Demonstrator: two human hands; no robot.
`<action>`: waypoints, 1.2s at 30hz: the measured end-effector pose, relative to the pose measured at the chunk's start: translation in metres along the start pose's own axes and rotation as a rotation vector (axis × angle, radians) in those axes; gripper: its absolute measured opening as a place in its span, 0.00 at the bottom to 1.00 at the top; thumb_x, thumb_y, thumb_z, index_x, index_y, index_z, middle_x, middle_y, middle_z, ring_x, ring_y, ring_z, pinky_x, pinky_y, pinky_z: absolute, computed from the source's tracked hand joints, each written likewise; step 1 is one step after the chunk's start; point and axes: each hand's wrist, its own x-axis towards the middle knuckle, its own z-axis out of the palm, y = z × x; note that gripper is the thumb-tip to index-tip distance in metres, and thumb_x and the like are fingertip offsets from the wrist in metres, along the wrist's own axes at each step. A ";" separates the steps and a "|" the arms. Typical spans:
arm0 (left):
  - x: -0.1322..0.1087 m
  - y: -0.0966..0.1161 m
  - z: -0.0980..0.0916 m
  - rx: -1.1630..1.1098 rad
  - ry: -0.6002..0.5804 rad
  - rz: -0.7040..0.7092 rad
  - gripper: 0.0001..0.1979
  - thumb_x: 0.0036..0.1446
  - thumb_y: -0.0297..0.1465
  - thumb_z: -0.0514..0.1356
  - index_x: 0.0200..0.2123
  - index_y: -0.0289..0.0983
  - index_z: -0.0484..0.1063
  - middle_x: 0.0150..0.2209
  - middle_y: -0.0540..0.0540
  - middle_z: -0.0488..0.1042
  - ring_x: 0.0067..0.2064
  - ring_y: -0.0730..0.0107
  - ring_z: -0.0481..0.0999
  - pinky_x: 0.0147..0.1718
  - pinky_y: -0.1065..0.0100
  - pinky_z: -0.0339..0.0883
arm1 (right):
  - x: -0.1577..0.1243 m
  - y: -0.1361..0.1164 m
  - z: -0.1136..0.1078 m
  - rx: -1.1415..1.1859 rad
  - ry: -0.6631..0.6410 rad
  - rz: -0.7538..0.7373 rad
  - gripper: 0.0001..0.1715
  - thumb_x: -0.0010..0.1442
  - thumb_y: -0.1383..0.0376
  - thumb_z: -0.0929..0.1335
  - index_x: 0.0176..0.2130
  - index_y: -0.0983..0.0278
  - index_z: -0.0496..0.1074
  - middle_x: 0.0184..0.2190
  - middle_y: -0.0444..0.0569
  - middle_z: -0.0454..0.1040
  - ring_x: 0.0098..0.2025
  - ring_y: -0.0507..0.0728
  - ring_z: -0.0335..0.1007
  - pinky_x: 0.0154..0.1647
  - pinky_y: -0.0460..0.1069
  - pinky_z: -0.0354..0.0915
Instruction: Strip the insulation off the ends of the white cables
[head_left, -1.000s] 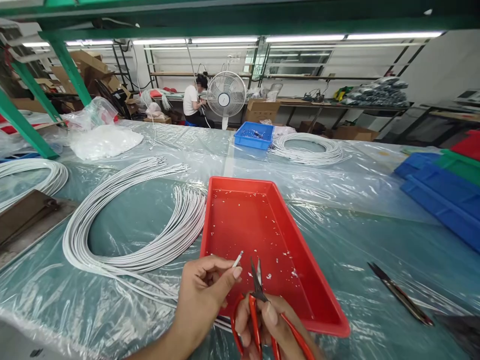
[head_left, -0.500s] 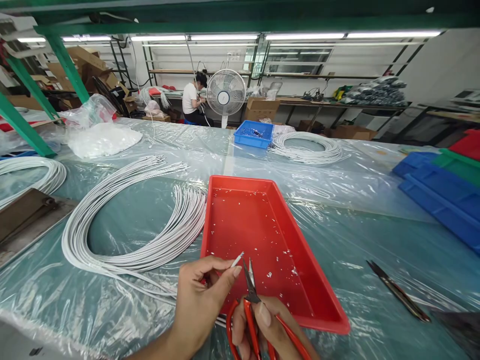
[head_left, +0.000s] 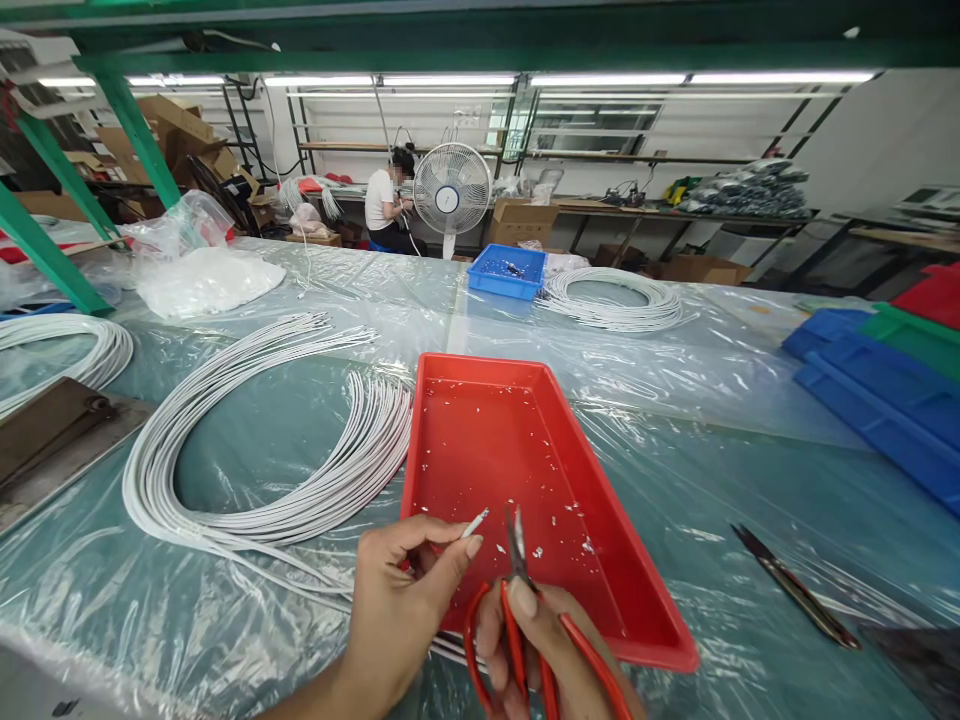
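My left hand (head_left: 401,600) pinches the end of a white cable (head_left: 475,522) between thumb and fingers, its tip poking up over the near end of a red tray (head_left: 480,440). My right hand (head_left: 536,650) grips red-handled snips (head_left: 517,590), blades pointing up just right of the cable tip and apart from it. A large loop of white cables (head_left: 247,450) lies to the left of the tray, and strands run from it under my left hand. Small white scraps dot the tray floor.
A dark pair of snips (head_left: 795,585) lies on the plastic-covered table at right. Blue and green trays (head_left: 877,380) stack at far right. A small blue tray (head_left: 508,270) and another cable coil (head_left: 611,298) sit farther back. A fan (head_left: 451,190) and a seated person (head_left: 386,205) are beyond.
The snips' blades drew close to the cable tip half a second ago and have since shifted back to the right. My left hand has kept the cable end nearly still.
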 end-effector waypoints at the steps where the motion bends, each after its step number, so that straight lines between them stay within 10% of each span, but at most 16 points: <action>1: -0.001 0.000 0.000 0.010 -0.005 0.012 0.06 0.46 0.30 0.63 0.22 0.34 0.77 0.17 0.51 0.71 0.19 0.78 0.59 0.18 0.77 0.56 | 0.003 -0.003 0.000 -0.006 0.044 -0.065 0.27 0.46 0.45 0.69 0.22 0.68 0.70 0.15 0.41 0.64 0.14 0.46 0.59 0.19 0.44 0.61; 12: -0.004 -0.005 0.003 0.099 -0.020 0.158 0.04 0.48 0.27 0.63 0.25 0.34 0.78 0.22 0.47 0.78 0.21 0.74 0.69 0.20 0.76 0.62 | 0.021 -0.027 -0.009 -0.406 0.224 -0.630 0.03 0.47 0.66 0.72 0.28 0.63 0.77 0.23 0.45 0.73 0.24 0.53 0.68 0.24 0.44 0.66; 36: -0.002 -0.009 0.000 0.178 -0.040 0.260 0.05 0.51 0.27 0.61 0.30 0.35 0.79 0.25 0.46 0.79 0.23 0.73 0.73 0.22 0.75 0.65 | 0.025 -0.026 -0.009 -0.475 0.182 -0.651 0.04 0.50 0.66 0.70 0.29 0.65 0.75 0.22 0.45 0.72 0.24 0.53 0.66 0.24 0.46 0.64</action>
